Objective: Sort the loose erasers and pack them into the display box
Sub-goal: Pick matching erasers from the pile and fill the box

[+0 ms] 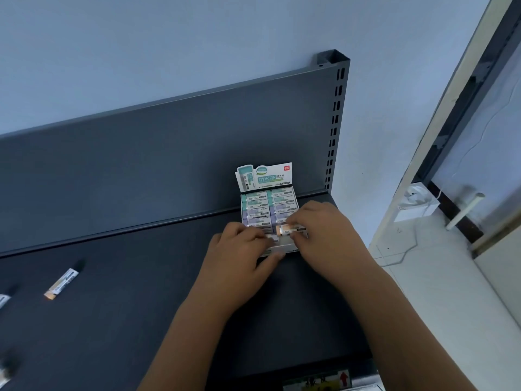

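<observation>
The display box (265, 177) is small and white. It sits on a dark grey shelf (118, 292), close to the back wall and near the right end. A card stands up at the back of the box. It has big teal Chinese words on it, 纳米净, and a little red badge in the top corner. The words in the badge are too small to read.

Inside the box the erasers lie flat in two neat columns. The green erasers (255, 200) are at the back. The purple erasers (258, 217) come next. Each one has a white paper sleeve with tiny print that cannot be read.

The right hand (324, 230) pinches an orange eraser (287, 230) between its thumb and fingertips. It is at the front right of the box, on top of the rows.

The left hand (239, 258) holds the front of the box. Its thumb lies along the front wall and its fingers curl over the top.

A loose eraser (60, 283) with an orange end lies far to the left on the shelf. A blurry one (2, 300) peeks in at the left edge.
</observation>
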`<state>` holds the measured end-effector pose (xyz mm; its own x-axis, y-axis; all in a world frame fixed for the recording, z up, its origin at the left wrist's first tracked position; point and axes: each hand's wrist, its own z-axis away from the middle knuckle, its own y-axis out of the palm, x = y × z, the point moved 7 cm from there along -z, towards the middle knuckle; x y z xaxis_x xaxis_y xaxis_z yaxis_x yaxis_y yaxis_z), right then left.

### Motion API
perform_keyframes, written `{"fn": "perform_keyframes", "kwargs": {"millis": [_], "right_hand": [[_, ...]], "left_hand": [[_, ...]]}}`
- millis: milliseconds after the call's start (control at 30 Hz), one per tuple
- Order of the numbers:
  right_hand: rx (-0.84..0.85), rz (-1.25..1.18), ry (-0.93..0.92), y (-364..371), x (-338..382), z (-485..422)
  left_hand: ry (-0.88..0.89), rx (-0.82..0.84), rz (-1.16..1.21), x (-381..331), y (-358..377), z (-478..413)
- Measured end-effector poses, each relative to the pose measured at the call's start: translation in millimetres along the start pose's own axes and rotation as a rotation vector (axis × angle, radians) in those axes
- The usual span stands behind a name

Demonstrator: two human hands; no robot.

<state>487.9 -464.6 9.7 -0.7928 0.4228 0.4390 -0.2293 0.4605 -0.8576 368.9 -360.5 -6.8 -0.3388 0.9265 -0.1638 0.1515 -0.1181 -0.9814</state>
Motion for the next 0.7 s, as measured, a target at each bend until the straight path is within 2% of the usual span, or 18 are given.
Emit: {"fn": "perform_keyframes", "kwargs": {"millis": [133, 367, 567, 700], "right_hand": [[0.019, 0.071, 0.009, 1, 4, -1], [0.041, 0.161, 0.097, 0, 7, -8], [0.064, 0.154, 0.152, 5, 7, -12], [0.006, 0.047, 0.244, 3, 2, -11]], "left_hand": [[-0.015, -0.034, -0.020, 1, 1, 3], [-0.023, 0.017, -0.022, 5, 0, 2], [-0.037, 0.063, 0.012, 7, 4, 1], [-0.037, 0.054, 0.063, 10, 5, 4]]}}
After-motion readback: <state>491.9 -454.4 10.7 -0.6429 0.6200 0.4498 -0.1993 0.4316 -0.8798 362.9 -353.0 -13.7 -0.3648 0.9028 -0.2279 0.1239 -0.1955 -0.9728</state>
